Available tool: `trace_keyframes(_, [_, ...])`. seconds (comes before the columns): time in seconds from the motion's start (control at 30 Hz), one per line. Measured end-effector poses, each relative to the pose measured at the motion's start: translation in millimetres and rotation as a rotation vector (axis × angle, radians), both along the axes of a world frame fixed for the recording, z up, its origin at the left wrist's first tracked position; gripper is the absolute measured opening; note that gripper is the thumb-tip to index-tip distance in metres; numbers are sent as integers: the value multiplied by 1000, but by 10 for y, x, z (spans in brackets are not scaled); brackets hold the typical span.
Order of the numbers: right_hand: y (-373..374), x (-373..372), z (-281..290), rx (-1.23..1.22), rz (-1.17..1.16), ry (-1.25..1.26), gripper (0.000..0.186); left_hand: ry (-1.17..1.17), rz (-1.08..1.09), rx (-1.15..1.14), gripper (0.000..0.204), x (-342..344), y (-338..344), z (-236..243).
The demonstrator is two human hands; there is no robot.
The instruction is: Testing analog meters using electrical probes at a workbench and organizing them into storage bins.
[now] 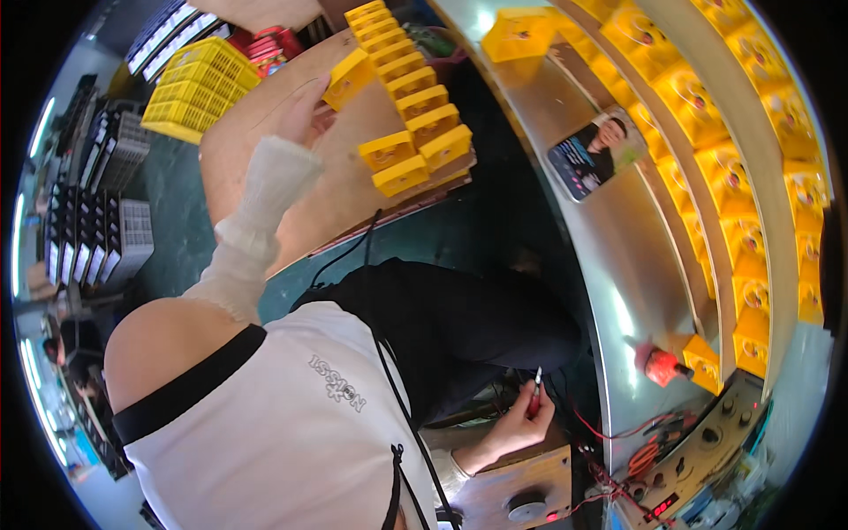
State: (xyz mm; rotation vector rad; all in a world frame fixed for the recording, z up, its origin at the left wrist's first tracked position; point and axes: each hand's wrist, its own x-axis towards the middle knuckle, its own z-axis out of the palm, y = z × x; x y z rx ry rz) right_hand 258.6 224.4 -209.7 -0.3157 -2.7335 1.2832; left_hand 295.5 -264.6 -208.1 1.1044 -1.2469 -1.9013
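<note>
My left hand (309,117) reaches out over the wooden table and closes on the near edge of a yellow open-fronted plastic box (350,79). This box sits beside the rows of similar yellow boxes (422,102) and is slightly tilted against their line. My right hand (521,426) is beside my thigh, above a wooden box with a knob. Its fingers pinch a slim red-handled probe (535,399) with a pale pointed tip directed upward. Whether a wire runs from the probe is hidden by the hand.
At the right, a metal workbench (632,256) carries a phone (594,152), a red bottle (661,365) and curved shelves of yellow boxes (733,181). A control panel (707,442) and red wires lie at its near end. Yellow crates (199,88) stand beyond the wooden table (265,185).
</note>
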Motion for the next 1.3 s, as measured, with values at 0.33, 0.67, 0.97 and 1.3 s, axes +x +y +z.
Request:
trace_keyframes(0.33, [84, -37, 12, 111, 54, 78, 18, -113, -268, -185, 51, 245, 9, -1016])
trace_keyframes(0.67, [209, 83, -93, 124, 27, 34, 19, -974, -216, -1155, 100, -181, 619, -441])
trace_keyframes(0.97, [411, 140, -127, 122, -87, 95, 18, -1157, -310, -1565, 104, -544, 1020, -736])
trace_keyframes(1.3, [617, 167, -277, 118, -147, 116, 19, -644, -282, -1637, 104, -1019, 1341, 270])
